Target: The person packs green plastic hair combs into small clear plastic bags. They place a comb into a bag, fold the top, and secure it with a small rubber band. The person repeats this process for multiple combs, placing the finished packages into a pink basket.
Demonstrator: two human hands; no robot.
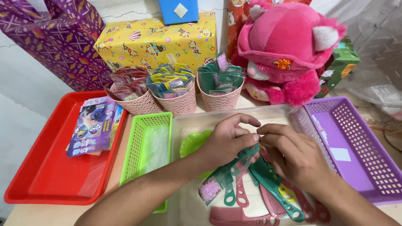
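We observe both hands working over a clear plastic tray (184,121) at the centre of the table (25,213). The left hand (228,140) has its grip closed on a packaged green comb (226,175), which slants down to the left from the fingers, its wrapped end carrying a pink label. The right hand (293,155) meets the left at the top of that comb, fingertips pinched on the wrapper; we cannot tell how firmly it holds. Beneath and just beside the hands lies a loose heap of pink and teal combs (268,196), overlapping one another inside the tray, and one pink comb (236,217) lies flat at the near edge. A light green disc (192,142) rests in the tray behind the left wrist. To the left stands a green basket (142,146) with a clear wrapper in it, and further left a red tray (42,175) carrying a purple printed packet (93,125). To the right sits a purple basket (360,150). Behind the tray, three pink woven cups (180,102) stand in a row, filled with small packets and combs. A pink plush toy (289,50), a yellow gift-wrapped box (155,39) and a purple patterned bag (63,42) stand against the wall.
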